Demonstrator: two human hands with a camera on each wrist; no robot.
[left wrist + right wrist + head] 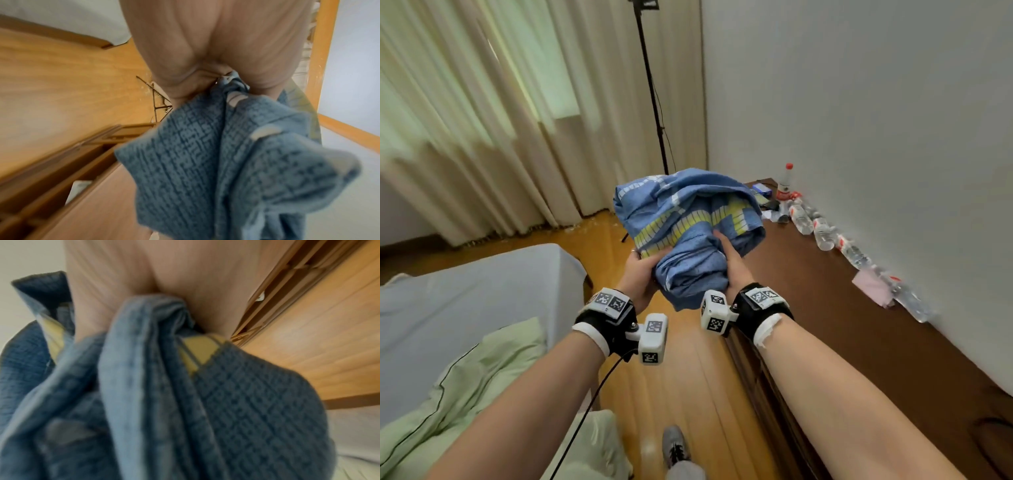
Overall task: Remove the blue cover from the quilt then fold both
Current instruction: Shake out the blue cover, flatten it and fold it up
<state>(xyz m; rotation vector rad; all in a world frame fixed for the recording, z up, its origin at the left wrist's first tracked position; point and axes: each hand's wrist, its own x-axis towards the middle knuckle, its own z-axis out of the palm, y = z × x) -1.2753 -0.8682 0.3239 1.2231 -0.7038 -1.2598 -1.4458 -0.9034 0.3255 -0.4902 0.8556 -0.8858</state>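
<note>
The blue cover [688, 219], with yellow and white stripes, is bunched into a bundle in the air above the floor, between the bed and a dark dresser. My left hand [640, 270] grips its left side and my right hand [729, 260] grips its right side, fingers buried in the folds. In the left wrist view the left hand [205, 71] pinches gathered blue cloth [226, 162]. The right wrist view has the right hand [164, 288] clenching folds of the cover [164, 402]. The pale green quilt [465, 387] lies rumpled on the bed at lower left.
A bed with a blue-grey sheet [465, 284] lies to the left. The brown dresser top [842, 308] on the right carries several plastic bottles [822, 229] and a pink cloth [871, 286] along the wall. A black tripod [654, 102] stands by the curtains [482, 120]. Wooden floor [688, 377] runs between.
</note>
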